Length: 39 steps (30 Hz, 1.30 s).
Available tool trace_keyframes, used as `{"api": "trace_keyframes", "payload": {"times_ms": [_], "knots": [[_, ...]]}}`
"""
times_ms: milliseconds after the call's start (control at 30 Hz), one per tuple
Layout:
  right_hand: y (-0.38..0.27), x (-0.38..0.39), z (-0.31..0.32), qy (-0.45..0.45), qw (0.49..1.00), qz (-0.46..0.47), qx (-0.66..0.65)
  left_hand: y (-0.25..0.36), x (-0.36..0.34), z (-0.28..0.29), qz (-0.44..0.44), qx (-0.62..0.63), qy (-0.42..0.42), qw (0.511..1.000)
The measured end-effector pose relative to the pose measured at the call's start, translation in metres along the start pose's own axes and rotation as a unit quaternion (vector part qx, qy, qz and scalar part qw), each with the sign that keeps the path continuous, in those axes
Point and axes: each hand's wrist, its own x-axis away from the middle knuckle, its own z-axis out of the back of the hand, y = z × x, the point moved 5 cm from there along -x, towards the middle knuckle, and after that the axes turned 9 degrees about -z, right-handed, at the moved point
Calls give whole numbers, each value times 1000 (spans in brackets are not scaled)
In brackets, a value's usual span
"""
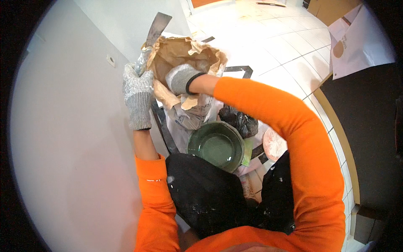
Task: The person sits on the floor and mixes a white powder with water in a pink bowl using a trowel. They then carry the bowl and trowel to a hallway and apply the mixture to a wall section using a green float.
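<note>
My left hand (136, 84), in a grey knit glove, is closed round the handle of a putty knife (158, 29) at the left rim of an open paper sack (195, 115). The knife's metal blade points up and away. Inside the sack's torn brown mouth reaches my right hand (180, 80), gloved alike; its fingers are hidden, so whether it grips anything does not show. A dark green basin (193, 145) stands on the floor between the sack and my knees, with glints of light at its bottom.
A pale wall (79, 126) runs close along my left. Beside the basin lie a crumpled black plastic bag (240, 119) and a round pinkish-white object (274, 144). White floor tiles (294, 69) stretch beyond. A black surface (361, 117) and a hanging white sheet (363, 46) are at the right.
</note>
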Motion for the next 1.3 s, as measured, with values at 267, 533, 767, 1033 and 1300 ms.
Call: {"api": "trace_keyframes", "payload": {"times_ms": [267,533,767,1033,1300], "knots": [[3,-36,-54,-97,991,37,-85,17,8,8,17,-26,-10,999],[38,27,35,-95,981,-63,-159,19,11,7,25,12,-2,1000],[92,95,100,-130,928,-101,-334,17,7,6,23,-58,23,998],[140,185,139,-84,908,-142,-384,27,8,10,-14,6,92,996],[222,302,150,-35,889,-172,-423,62,23,19,-55,21,60,996]]}}
